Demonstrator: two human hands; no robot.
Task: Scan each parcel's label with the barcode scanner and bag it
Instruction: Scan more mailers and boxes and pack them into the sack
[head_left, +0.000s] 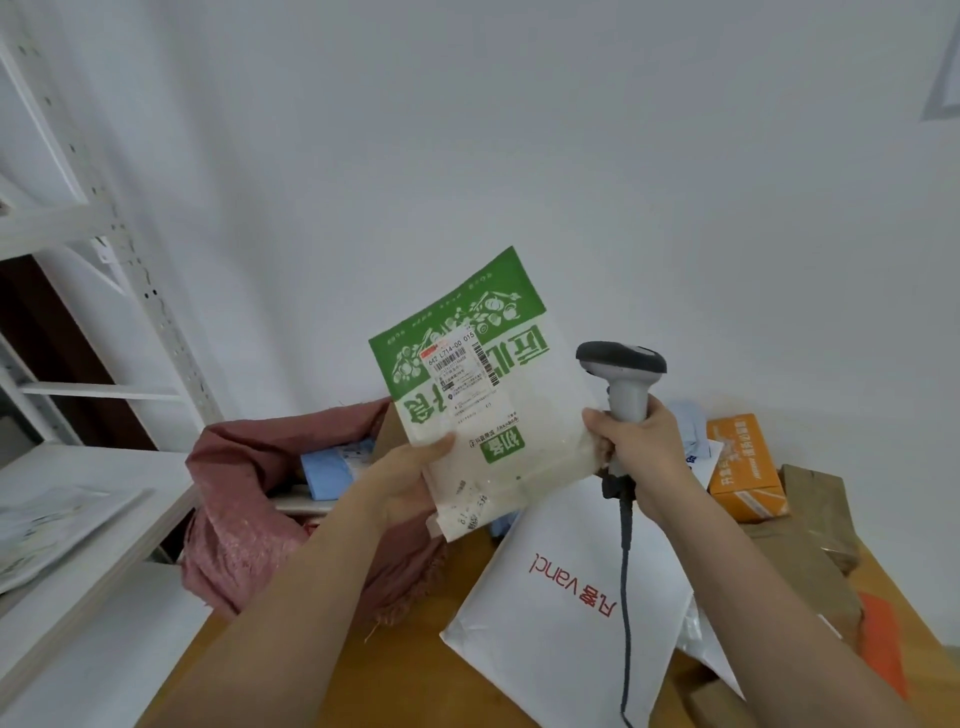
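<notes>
My left hand (410, 480) grips the lower left edge of a green and white parcel (524, 415) and holds it upright above the table. A white shipping label (460, 366) with barcodes sits on the parcel's green upper part. My right hand (636, 441) grips the handle of a grey barcode scanner (621, 371) just right of the parcel; its dark head faces left, level with the label. The scanner's cable (626, 597) hangs down over a white mailer. A pink woven bag (249, 483) lies open at the left, with a blue parcel (332, 467) inside.
A white mailer with red lettering (566, 587) lies on the wooden table (270, 670). An orange box (743, 467), brown taped parcels (810, 525) and a pale blue parcel (685, 423) crowd the right. White metal shelving (78, 322) stands at the left. A white wall is behind.
</notes>
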